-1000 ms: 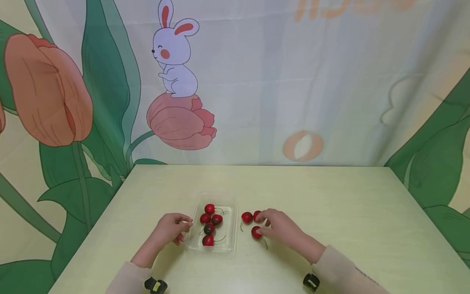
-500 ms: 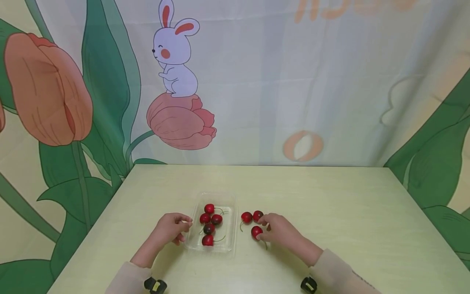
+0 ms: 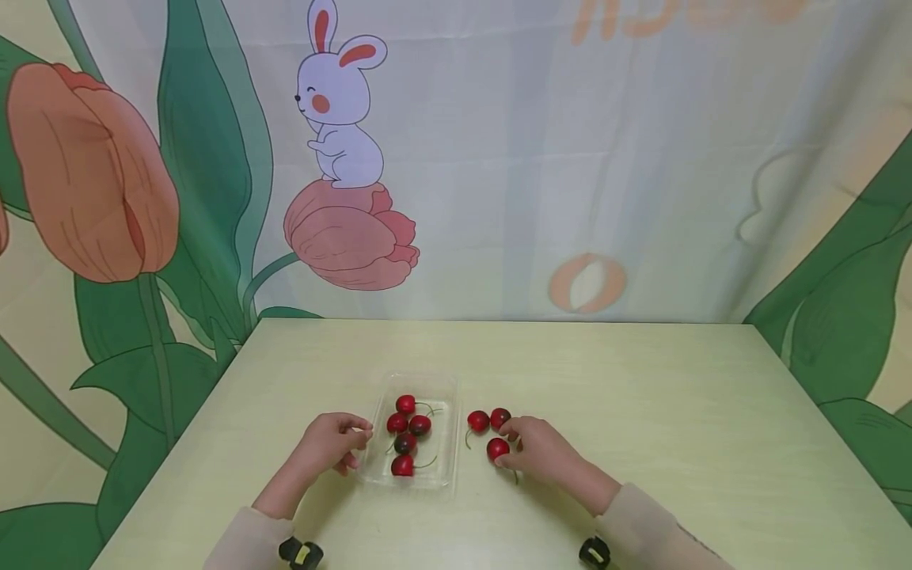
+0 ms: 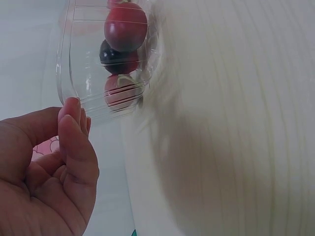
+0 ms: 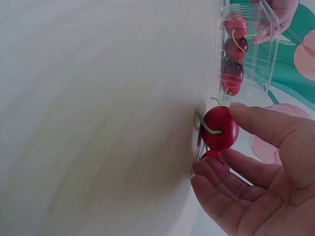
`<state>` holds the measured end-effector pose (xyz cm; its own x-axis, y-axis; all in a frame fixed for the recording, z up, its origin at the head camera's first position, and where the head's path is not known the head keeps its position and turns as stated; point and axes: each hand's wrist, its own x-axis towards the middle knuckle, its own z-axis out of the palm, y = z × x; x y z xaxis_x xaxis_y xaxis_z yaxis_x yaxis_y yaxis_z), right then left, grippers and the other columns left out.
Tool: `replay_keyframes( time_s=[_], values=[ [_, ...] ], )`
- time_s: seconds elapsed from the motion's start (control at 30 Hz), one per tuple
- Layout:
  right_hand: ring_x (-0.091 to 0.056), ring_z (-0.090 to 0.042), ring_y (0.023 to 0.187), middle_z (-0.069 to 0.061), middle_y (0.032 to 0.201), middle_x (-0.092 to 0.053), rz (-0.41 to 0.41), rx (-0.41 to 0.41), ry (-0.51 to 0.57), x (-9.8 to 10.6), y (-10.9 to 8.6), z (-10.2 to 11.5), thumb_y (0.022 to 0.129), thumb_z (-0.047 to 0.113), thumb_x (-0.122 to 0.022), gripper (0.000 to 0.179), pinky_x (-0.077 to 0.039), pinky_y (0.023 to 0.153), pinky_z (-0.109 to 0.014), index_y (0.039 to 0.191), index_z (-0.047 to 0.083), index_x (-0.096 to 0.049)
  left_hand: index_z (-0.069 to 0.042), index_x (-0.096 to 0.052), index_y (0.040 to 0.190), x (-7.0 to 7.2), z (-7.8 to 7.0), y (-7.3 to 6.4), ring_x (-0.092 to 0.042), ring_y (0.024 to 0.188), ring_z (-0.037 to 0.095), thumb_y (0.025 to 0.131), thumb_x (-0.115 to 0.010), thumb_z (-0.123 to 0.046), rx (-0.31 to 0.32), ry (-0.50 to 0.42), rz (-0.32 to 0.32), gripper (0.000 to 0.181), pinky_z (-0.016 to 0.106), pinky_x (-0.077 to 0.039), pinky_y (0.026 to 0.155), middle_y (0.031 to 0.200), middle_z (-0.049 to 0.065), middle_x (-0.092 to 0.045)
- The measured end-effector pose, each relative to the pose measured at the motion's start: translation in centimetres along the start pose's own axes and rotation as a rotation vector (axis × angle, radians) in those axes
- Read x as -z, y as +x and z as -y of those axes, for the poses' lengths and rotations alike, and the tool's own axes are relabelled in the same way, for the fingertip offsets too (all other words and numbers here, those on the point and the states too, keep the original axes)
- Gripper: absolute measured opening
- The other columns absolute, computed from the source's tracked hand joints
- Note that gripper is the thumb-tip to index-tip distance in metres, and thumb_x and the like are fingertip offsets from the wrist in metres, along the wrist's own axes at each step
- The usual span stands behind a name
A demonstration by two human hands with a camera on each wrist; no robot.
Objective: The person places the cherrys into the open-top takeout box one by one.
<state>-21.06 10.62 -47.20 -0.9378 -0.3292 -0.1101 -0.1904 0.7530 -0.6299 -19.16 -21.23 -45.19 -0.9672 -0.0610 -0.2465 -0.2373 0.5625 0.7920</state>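
A clear plastic box (image 3: 446,467) holds several red and dark red cherries with green stems. My left hand (image 3: 333,443) pinches the box's left rim between thumb and fingertips, as the left wrist view shows. Right of the box, three cherries lie on the table. My right hand (image 3: 543,450) is at the nearest cherry (image 5: 219,128); its thumb touches one side and its curved index finger lies along the other. The far right cherry (image 3: 500,417) is just beyond the fingertips. The third cherry (image 3: 478,421) lies to its left, untouched.
The pale yellow table (image 3: 641,396) reaches back to a curtain (image 3: 456,158) printed with a rabbit and tulips. Black straps (image 3: 302,553) show at both wrists, below beige sleeves.
My right hand has drawn slightly right and toward me, uncovering more of the far right cherry, and its thumb has come over the nearest cherry's edge. The left hand has kept its place.
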Motion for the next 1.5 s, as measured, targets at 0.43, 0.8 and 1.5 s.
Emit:
replay_keyframes(
  time_s=[0.43,0.8,1.5],
  values=[
    [-0.060,-0.014,0.082,-0.005,0.093,-0.072,0.014,-0.006,0.013,-0.26,0.38,0.27,0.081,0.013,-0.085,0.038,-0.052,0.074,-0.030,0.113,-0.002,-0.072,0.007,-0.068,0.114,0.09,-0.07,-0.16,-0.056,0.053,0.012,0.097,-0.063,-0.009,-0.001,-0.013,0.004,0.024,0.024,-0.051,0.049,0.083,0.010,-0.067],
    [-0.058,-0.013,0.078,-0.004,0.087,-0.070,0.021,-0.005,0.010,-0.20,0.21,0.56,0.081,0.011,-0.085,0.036,-0.048,0.069,-0.027,0.113,-0.001,-0.073,0.007,-0.068,0.113,0.14,0.04,-0.11,-0.056,0.053,0.012,0.097,-0.063,-0.009,-0.003,-0.013,0.007,0.023,0.025,-0.052,0.049,0.083,0.010,-0.067],
    [-0.057,-0.013,0.079,-0.003,0.087,-0.069,0.015,-0.018,0.046,0.30,-0.08,0.66,0.081,0.010,-0.084,0.037,-0.048,0.068,-0.025,0.116,0.001,-0.073,0.006,-0.068,0.116,0.04,-0.12,-0.15,-0.056,0.054,0.013,0.099,-0.063,-0.011,0.020,0.003,0.004,0.024,0.025,-0.053,0.051,0.086,0.012,-0.068]
  ],
)
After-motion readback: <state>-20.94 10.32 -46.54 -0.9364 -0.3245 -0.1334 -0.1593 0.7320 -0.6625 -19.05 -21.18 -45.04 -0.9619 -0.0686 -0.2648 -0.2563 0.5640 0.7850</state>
